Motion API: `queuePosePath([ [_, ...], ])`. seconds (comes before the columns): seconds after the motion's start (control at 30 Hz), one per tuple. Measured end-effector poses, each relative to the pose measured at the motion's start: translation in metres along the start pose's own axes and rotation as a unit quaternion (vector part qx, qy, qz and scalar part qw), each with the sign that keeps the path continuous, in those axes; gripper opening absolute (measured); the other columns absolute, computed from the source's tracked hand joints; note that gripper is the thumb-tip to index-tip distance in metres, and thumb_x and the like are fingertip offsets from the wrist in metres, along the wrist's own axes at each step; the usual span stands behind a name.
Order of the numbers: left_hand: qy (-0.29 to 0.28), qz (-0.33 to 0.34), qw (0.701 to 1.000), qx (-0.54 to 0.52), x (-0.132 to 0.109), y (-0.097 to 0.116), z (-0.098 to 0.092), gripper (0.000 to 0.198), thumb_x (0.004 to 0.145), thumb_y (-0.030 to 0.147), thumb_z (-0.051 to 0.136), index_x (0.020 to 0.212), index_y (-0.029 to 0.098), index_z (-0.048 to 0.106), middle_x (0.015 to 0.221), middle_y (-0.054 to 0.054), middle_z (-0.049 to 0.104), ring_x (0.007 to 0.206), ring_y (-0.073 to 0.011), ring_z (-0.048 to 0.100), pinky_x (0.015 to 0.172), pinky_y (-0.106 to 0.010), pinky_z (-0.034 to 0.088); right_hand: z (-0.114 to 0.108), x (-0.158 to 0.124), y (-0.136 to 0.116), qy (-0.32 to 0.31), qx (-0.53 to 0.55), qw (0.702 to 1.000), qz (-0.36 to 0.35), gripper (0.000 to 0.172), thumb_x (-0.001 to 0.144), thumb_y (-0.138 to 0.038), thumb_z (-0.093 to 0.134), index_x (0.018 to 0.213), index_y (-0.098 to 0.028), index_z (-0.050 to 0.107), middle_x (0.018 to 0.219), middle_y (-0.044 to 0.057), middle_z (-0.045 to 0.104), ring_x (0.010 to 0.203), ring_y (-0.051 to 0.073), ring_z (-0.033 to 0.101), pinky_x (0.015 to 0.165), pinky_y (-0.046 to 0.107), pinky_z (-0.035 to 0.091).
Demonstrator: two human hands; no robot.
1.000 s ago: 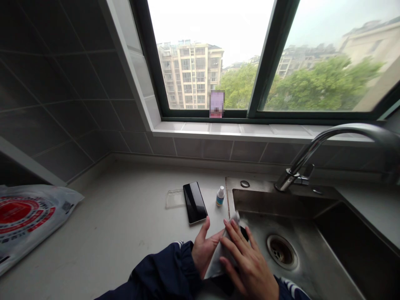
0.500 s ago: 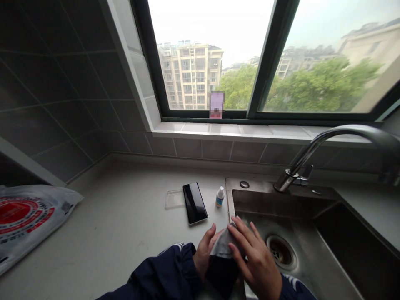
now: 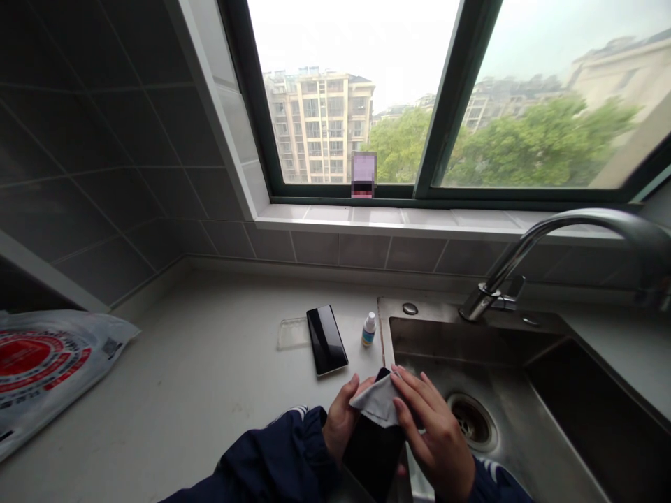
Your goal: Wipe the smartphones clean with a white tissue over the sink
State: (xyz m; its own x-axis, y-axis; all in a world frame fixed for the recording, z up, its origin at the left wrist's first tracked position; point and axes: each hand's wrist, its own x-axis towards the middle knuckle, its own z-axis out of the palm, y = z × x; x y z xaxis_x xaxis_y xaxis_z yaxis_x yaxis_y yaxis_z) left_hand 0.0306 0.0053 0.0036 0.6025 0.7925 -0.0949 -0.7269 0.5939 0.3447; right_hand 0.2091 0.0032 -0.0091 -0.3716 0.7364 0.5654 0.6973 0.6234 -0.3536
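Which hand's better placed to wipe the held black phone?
Right, probably: the right hand lies on the grey cloth over the phone's top end, while the left hand supports the black phone from its side.

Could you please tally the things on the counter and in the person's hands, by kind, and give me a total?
Black smartphones: 2 (one on the counter, one held in the left hand)
Grey cloth: 1 (under the right hand)
Clear phone case: 1
Small dropper bottle: 1
Printed plastic bag: 1
Total: 6
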Motion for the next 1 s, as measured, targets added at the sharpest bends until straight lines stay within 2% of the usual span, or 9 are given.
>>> queuePosePath([
  [0.17,-0.002,-0.028,1.000,0.012,-0.006,0.008,0.010,0.060,0.089,0.058,0.039,0.130,0.018,0.056,0.122,-0.014,0.063,0.114,-0.0368,0.056,0.096,-0.056,0.041,0.001,0.000,0.000,0.007,0.036,0.999,0.039,0.042,0.096,-0.023,0.048,0.138,-0.024,0.050,0.140,0.007,0.054,0.127,0.027,0.054,0.107,0.052,0.044],
  [0.27,-0.010,-0.040,0.999,0.017,-0.006,0.009,0.008,0.060,0.090,0.058,0.034,0.135,0.021,0.051,0.129,-0.015,0.058,0.108,-0.0380,0.059,0.090,-0.061,0.042,0.000,0.001,0.000,0.013,0.078,0.995,0.065,0.038,0.096,-0.024,0.048,0.134,-0.024,0.055,0.136,0.007,0.057,0.126,0.027,0.055,0.104,0.046,0.049],
  [0.4,-0.018,-0.023,0.999,0.017,-0.005,0.008,0.002,0.061,0.091,0.058,0.033,0.135,0.020,0.050,0.132,-0.017,0.056,0.107,-0.0390,0.060,0.090,-0.062,0.042,0.000,0.003,0.000,0.023,0.115,0.989,0.095,0.035,0.096,-0.027,0.050,0.130,-0.024,0.058,0.132,0.006,0.061,0.124,0.026,0.057,0.101,0.042,0.052],
  [0.53,-0.017,-0.027,0.999,0.019,-0.005,0.009,-0.001,0.061,0.091,0.059,0.031,0.136,0.022,0.048,0.132,-0.017,0.056,0.104,-0.0380,0.062,0.088,-0.061,0.043,0.000,0.003,0.000,0.027,0.119,0.985,0.123,0.035,0.096,-0.030,0.051,0.130,-0.024,0.058,0.130,0.007,0.062,0.122,0.026,0.058,0.101,0.043,0.052],
  [0.77,-0.013,-0.048,0.998,0.024,-0.004,0.008,-0.007,0.062,0.091,0.060,0.031,0.138,0.023,0.044,0.126,-0.019,0.060,0.101,-0.0386,0.063,0.082,-0.058,0.045,0.000,0.004,0.001,0.040,0.106,0.986,0.125,0.032,0.096,-0.032,0.051,0.125,-0.024,0.061,0.129,0.009,0.061,0.118,0.027,0.060,0.098,0.043,0.053],
  [1.0,-0.007,-0.062,0.998,0.017,-0.005,0.009,-0.008,0.062,0.091,0.061,0.031,0.139,0.024,0.043,0.127,-0.017,0.059,0.101,-0.0356,0.064,0.078,-0.051,0.048,0.000,0.005,0.003,0.043,0.127,0.979,0.152,0.028,0.096,-0.034,0.051,0.120,-0.025,0.061,0.122,0.009,0.062,0.113,0.025,0.061,0.094,0.041,0.054],
])
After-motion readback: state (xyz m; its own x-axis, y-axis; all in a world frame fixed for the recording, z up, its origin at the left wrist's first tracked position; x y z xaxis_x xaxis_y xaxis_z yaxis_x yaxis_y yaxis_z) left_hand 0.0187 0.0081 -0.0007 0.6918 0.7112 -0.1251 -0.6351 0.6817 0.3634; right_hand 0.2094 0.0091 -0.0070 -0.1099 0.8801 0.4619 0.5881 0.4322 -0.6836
